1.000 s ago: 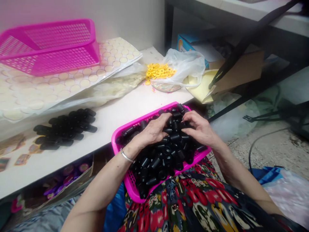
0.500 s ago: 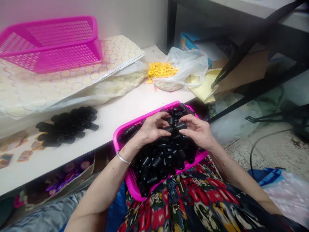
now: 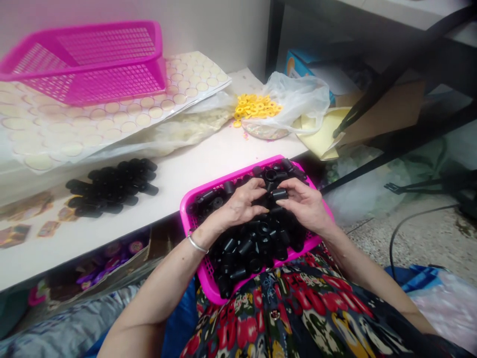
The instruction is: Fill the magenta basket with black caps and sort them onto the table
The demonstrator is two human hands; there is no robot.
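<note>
One black cylinder (image 3: 279, 194) is clamped by the right hand (image 3: 308, 205) over the filled basket (image 3: 210, 297), at the desk's (image 3: 179, 179) front edge; the left hand's (image 3: 240, 205) fingers and thumb are spread.

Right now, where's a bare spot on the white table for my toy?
Bare tabletop shows between the black pile and the lap basket, running up toward the yellow rings. It's crowded around the plastic bag and in the lap basket, with left hand and right hand there.
</note>
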